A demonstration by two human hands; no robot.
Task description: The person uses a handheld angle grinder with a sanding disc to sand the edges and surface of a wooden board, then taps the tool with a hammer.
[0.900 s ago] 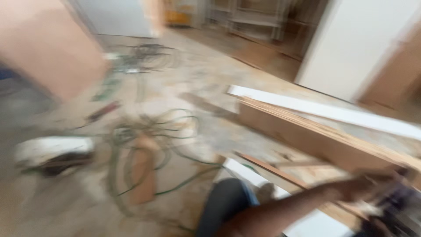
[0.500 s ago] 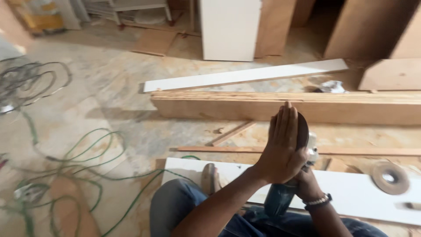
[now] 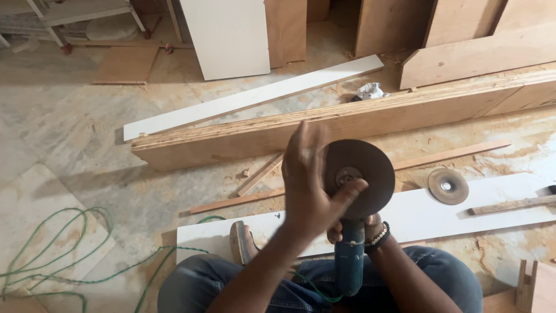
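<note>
I sit on the floor with a blue-green angle grinder (image 3: 350, 261) upright over my lap. My right hand (image 3: 362, 229), a beaded bracelet at its wrist, is closed around the grinder's body just below the head. A dark round disc (image 3: 370, 165) is mounted on top and faces me. My left hand (image 3: 307, 191) stands beside the disc's left edge with fingers stretched up and blurred, its thumb pressing on the metal hub. A second, worn disc (image 3: 447, 186) lies on a white board (image 3: 463, 211) in front of my knees.
A long plywood beam (image 3: 324, 130) lies across the floor beyond the board, with a white strip (image 3: 249, 98) behind it. Thin wood strips (image 3: 452, 153) and a stick (image 3: 509, 204) lie nearby. A green cable (image 3: 63, 255) loops at left. Panels lean at the back.
The view swung from the cable-strewn floor on the left to the boards and steadied. My left hand, flat over the disc before, has shifted left so the disc face shows, thumb on the hub.
</note>
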